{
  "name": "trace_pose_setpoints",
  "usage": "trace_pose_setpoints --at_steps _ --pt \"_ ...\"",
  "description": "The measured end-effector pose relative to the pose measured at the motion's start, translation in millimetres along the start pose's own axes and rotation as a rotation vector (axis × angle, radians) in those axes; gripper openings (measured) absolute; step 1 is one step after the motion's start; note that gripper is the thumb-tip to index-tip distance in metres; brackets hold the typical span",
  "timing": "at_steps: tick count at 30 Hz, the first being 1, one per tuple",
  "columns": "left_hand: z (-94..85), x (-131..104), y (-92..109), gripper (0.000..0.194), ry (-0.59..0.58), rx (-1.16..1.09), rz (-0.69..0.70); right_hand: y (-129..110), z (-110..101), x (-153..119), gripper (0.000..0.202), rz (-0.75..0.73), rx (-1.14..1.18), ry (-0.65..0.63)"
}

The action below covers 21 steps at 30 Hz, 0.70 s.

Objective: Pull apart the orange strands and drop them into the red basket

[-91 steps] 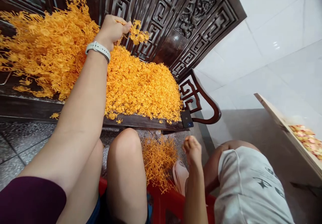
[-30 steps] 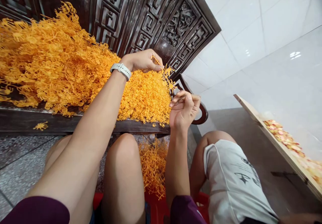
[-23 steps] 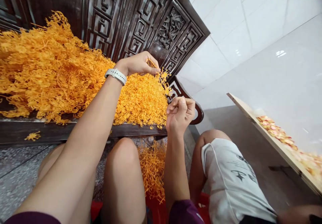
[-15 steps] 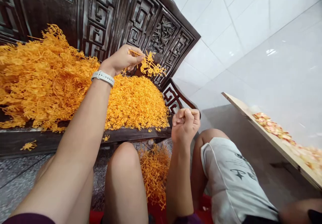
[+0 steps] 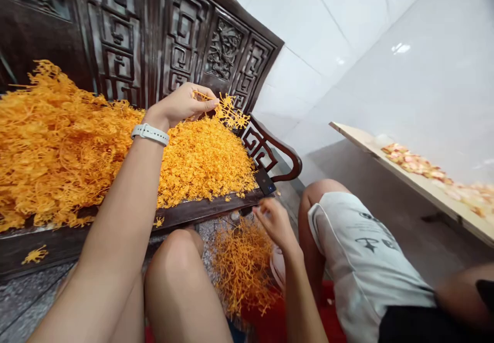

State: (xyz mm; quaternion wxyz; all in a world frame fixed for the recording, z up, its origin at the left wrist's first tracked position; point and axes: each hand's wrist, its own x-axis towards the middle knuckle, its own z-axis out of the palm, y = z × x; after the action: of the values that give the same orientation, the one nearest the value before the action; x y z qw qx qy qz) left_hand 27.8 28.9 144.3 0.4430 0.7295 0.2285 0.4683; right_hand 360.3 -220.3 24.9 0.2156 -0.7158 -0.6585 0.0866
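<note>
My left hand [image 5: 189, 105], with a pale watch strap on its wrist, pinches a branched orange plastic flower stem [image 5: 232, 112] by its stalk. The stem's small star-shaped ends point right, above a heap of loose orange plastic pieces [image 5: 204, 160] on the dark wooden bench. My right hand [image 5: 275, 222] is lower, over a pile of bare orange stems [image 5: 243, 266] near the floor. Its fingers are loosely bent and apart, slightly blurred, and no object shows in them. A larger heap of orange branched stems [image 5: 65, 147] covers the bench to the left.
The carved bench back [image 5: 177, 34] rises behind the heaps, with a curved armrest [image 5: 287, 160] at the right end. A dark phone-like object [image 5: 264, 181] lies by the armrest. Another person's leg in pale shorts [image 5: 351, 235] is close on the right, beside a board with pinkish pieces [image 5: 417, 165].
My right hand has dropped from beside the armrest toward the floor pile, its fist loosening. My left hand keeps hold of the orange stem. The view has shifted to the right.
</note>
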Motion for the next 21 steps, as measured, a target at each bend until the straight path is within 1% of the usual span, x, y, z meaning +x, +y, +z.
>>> trace_pose_setpoints --at_steps 1,2,3,4,6,7,9,11,13,14,15,16,17,18,19,20,21 --pt "7.0 1 3 0.028 -0.035 0.007 0.003 -17 -5 13 0.034 -0.126 0.108 0.179" --pt "14.4 3 7 0.029 -0.062 0.018 0.007 -35 -11 27 0.034 -0.21 0.228 0.309" --pt "21.7 4 11 0.029 -0.084 0.032 0.012 -53 -17 41 0.028 -0.245 0.362 0.423" --pt "28.6 5 16 0.028 -0.107 0.049 0.015 -70 -22 54 0.024 -0.256 0.507 0.503" --pt "40.3 5 26 0.027 -0.158 0.083 0.017 -96 -30 75 0.028 -0.275 0.701 0.5" --pt "44.7 5 31 0.027 -0.185 0.098 0.019 -106 -32 82 0.028 -0.284 0.75 0.485" --pt "51.0 4 38 0.028 -0.214 0.128 0.034 -119 -31 90 0.028 -0.299 0.759 0.493" --pt "54.3 6 39 0.027 -0.198 0.165 0.066 -125 -24 89 0.034 -0.304 0.724 0.538" --pt "54.8 13 33 0.026 -0.136 0.211 0.103 -130 -16 80 0.038 -0.315 0.703 0.538" --pt "53.5 18 27 0.026 -0.071 0.235 0.12 -134 -13 73 0.038 -0.337 0.698 0.5" --pt "51.0 23 19 0.028 0.019 0.259 0.135 -138 -11 65 0.039 -0.379 0.69 0.426" --pt "46.8 29 12 0.029 0.124 0.279 0.144 -143 -11 55 0.038 -0.439 0.679 0.312" --pt "41.0 34 4 0.032 0.223 0.294 0.145 -148 -12 45 0.036 -0.516 0.669 0.153" --pt "33.7 37 -3 0.034 0.299 0.304 0.138 -152 -13 37 0.033 -0.604 0.662 -0.048" --pt "25.3 38 -8 0.036 0.336 0.308 0.122 -155 -14 30 0.029 -0.694 0.659 -0.278" --pt "16.5 38 -12 0.038 0.331 0.307 0.1 -157 -13 26 0.024 -0.763 0.675 -0.509" --pt "7.9 35 -13 0.04 0.306 0.302 0.077 -158 -10 26 0.019 -0.787 0.744 -0.682"
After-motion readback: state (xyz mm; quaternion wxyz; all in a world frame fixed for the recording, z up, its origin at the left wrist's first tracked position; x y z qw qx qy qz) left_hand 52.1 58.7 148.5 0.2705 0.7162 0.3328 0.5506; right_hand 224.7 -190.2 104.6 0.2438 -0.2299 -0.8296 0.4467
